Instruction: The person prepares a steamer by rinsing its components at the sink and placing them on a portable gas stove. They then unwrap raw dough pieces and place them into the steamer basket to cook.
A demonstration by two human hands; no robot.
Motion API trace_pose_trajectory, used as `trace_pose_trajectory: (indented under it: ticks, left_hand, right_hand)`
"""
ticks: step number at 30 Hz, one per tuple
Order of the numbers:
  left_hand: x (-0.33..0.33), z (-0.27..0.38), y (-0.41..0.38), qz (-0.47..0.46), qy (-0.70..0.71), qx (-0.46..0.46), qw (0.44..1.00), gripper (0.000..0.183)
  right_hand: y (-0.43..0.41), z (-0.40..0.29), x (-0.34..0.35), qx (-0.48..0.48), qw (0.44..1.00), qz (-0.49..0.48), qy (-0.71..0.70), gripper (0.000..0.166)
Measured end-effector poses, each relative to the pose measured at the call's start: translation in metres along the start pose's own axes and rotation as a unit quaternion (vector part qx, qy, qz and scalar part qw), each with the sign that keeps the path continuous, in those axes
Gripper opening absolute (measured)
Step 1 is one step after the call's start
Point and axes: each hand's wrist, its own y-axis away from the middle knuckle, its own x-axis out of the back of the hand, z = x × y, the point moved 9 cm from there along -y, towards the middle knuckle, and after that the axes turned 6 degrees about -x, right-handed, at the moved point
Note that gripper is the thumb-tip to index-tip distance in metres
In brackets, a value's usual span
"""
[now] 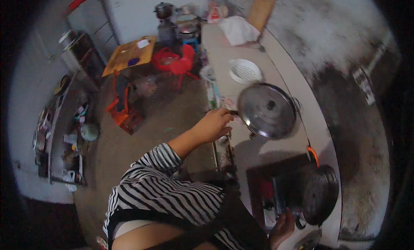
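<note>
A round steel pot with a shiny lid (268, 111) and a dark knob stands out over the pale counter (268, 146). My left hand (215, 125), fingers loosely curled, reaches the pot's near side handle; blur hides whether it grips. Lower right, my right hand (284, 225) is beside a dark wok (318, 195), close to the front of the dark inset panel (258, 175) of what looks like a stove. Its fingers are dim and smeared, so a hold cannot be made out. An orange-handled tool (313, 155) lies behind the wok.
Farther along the counter are a white perforated basket (245, 71), a white cloth (239, 30) and an upright wooden board (262, 10). A red plastic stool (181, 64), a low wooden table (131, 54) and an orange-trimmed bag (126, 115) stand across the floor. A cluttered shelf (59, 120) lines the left.
</note>
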Motion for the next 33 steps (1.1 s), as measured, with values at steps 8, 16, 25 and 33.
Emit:
trace_pose_trajectory:
  ticks: [8,16,25,33]
  left_hand:
    - [0.042,-0.083,0.061,0.031,-0.015,0.073,0.997,0.031]
    - [0.091,-0.168,0.235,-0.026,-0.023,0.220,0.975,0.028]
    - [0.168,-0.252,0.348,0.108,-0.081,0.454,0.881,0.008]
    - [0.217,-0.244,0.434,0.218,-0.182,0.593,0.753,0.005]
  right_hand:
    - [-0.051,-0.100,-0.167,0.241,0.957,-0.159,-0.021,0.028]
    - [-0.014,-0.258,-0.264,0.244,0.932,-0.262,-0.051,0.028]
    - [-0.055,-0.375,-0.365,0.395,0.871,-0.288,-0.046,0.025]
    - [0.026,-0.509,-0.530,0.564,0.676,-0.440,-0.179,0.028]
